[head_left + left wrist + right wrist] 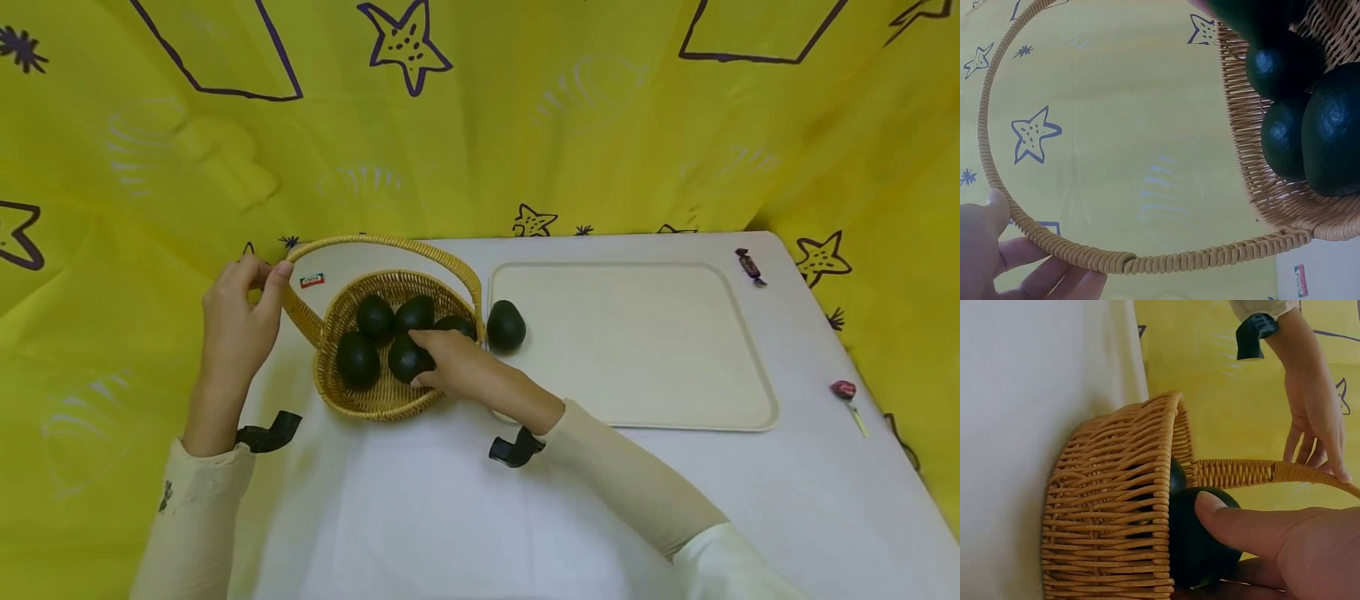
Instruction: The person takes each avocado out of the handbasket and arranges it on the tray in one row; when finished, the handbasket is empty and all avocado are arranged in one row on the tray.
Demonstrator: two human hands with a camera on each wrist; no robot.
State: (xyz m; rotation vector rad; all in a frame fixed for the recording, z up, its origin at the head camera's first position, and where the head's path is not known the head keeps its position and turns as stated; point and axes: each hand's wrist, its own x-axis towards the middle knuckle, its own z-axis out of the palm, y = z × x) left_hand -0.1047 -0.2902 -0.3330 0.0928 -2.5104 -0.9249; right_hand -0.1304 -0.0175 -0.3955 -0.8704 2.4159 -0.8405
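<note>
A woven wicker basket with a tall arched handle stands on the white table and has several dark green avocados in it. My left hand pinches the left side of the handle between thumb and fingers. Reaching into the basket from the right, my right hand grips one avocado near the front. The right wrist view has the thumb on top of this avocado and fingers beneath it, close to the rim. Another avocado lies outside, at the tray's left edge.
A cream rectangular tray lies right of the basket. A wrapped candy and a lollipop are near the table's right edge. Behind the basket's left side is a small red, white and green label. Yellow patterned cloth hangs behind.
</note>
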